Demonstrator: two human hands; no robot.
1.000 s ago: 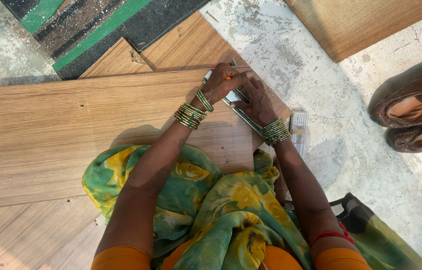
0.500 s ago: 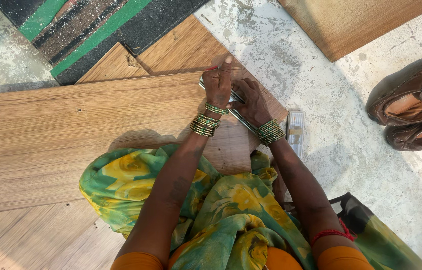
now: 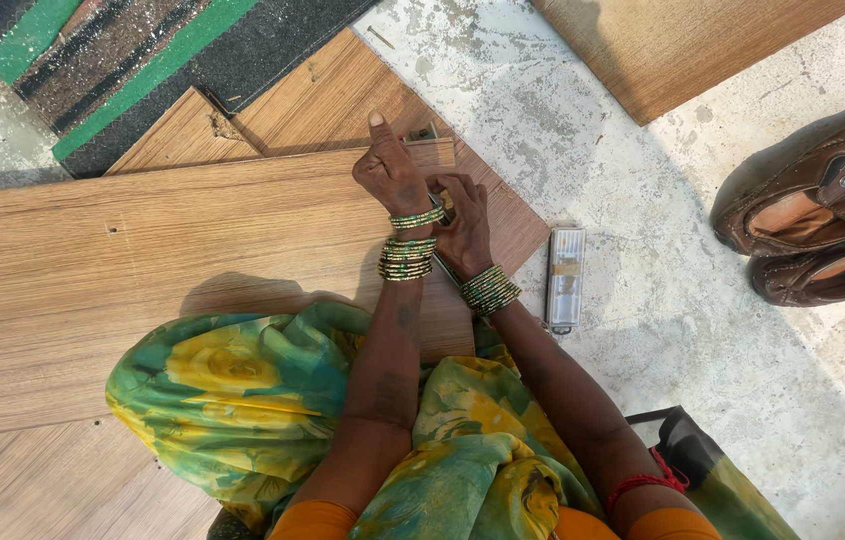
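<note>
Head view shows the left hand (image 3: 393,172) now lifted, index finger pointing up the wood-grain board (image 3: 143,270), where half a second ago it lay flatter beside the right hand (image 3: 463,225). Both hands crowd together over a small metal tool (image 3: 440,200) at the board's far edge, near a clear rectangular case (image 3: 565,277) on the floor. Fingers of both hands curl inward; whether they clamp the tool cannot be told, since the hands hide most of it.

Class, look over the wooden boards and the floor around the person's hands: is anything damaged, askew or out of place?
Yes. The wood panel beside the dark mat has a jagged, broken edge, and the concrete floor is patchy and worn. A pair of brown shoes lies loose on the floor at the right. Both hands, left hand and right hand, work at the large board's edge.
</note>
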